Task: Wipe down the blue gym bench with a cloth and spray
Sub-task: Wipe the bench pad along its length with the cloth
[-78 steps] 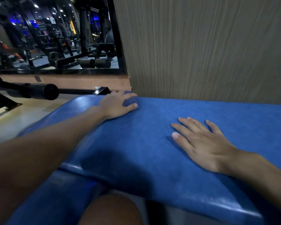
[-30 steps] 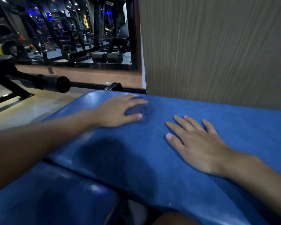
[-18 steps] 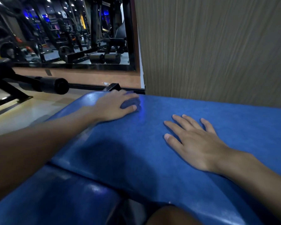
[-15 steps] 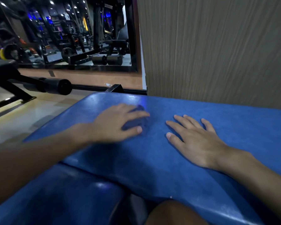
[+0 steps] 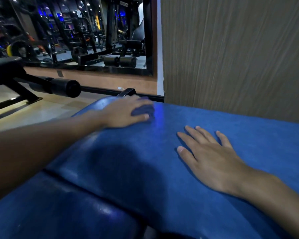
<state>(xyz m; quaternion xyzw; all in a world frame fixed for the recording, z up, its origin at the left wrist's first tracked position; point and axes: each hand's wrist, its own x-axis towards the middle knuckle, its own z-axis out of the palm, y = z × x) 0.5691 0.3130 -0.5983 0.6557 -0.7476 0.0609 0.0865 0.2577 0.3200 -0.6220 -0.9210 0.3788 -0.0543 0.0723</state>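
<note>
"While the left hand [image 5: 126, 112] bears down on the cloth [image 5: 142, 110] at the far left end of the bench [image 5: 145, 169], how much would you say is done?"

"Hard to call. Its fingers are curled over the bunched dark-blue cloth, thumb along the near side, pinning it to the vinyl close to the edge by the mirror [image 5: 93, 31]. So wiping is under way. I'd judge it to be somewhere in the middle."

"And the right hand [image 5: 209, 157]?"

"Flat on the bench, fingers straight and spread, holding nothing. It reads as a brace, well apart from the cloth."

"Any sign of which parts are already clean?"

"None I'd trust. A pale sheen lies on the vinyl just right of the cloth, but that may be lamp glare or a wet film — I cannot tell. No streaks show elsewhere."

"The spray?"

"No bottle in view, so I can't say whether the surface has been sprayed. My guess is that the left end is getting its pass now, and what is left is the long stretch under the right hand toward the wall panel [image 5: 231, 57] — plus the near pad [image 5: 59, 218]."
</note>
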